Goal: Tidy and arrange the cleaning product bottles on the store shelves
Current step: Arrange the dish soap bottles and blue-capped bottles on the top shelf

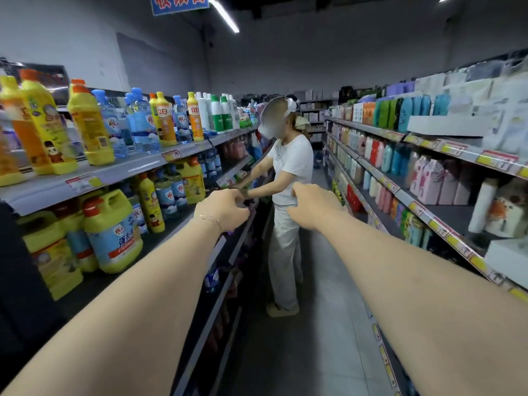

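Hands first. Left hand (221, 211): fingers loosely curled, back toward camera, nothing seen in it, thin bracelet (210, 218) at the wrist. Right hand (311, 205): same loose curl, nothing seen in it, near the left but apart. Both held out over mid-aisle, touching no shelf (probably between reaches; judgement only).

Cleaning bottles all on the left shelving. Top shelf (128, 170): tall yellow bottles (88, 124) and blue bottles (143, 124), upright, mixed rather than grouped, some at the front lip and others set back. Next shelf down: yellow jugs (113, 232) with red caps, upright, unevenly fronted, with dark gaps behind and beside them. Sorting by kind and pulling forward apparently not yet done on this stretch.

Edges and room. Narrow aisle. Second person (288, 178) in white ahead, close against the left shelving, hands at a lower shelf, blocking that side. Open floor (328, 310) to the right of them. Right shelving (385, 184) with its tagged lip close along the right forearm. Free space for drawing both arms back toward the jugs. Care needed at the top lip: tall bottles, likely easy to tip.
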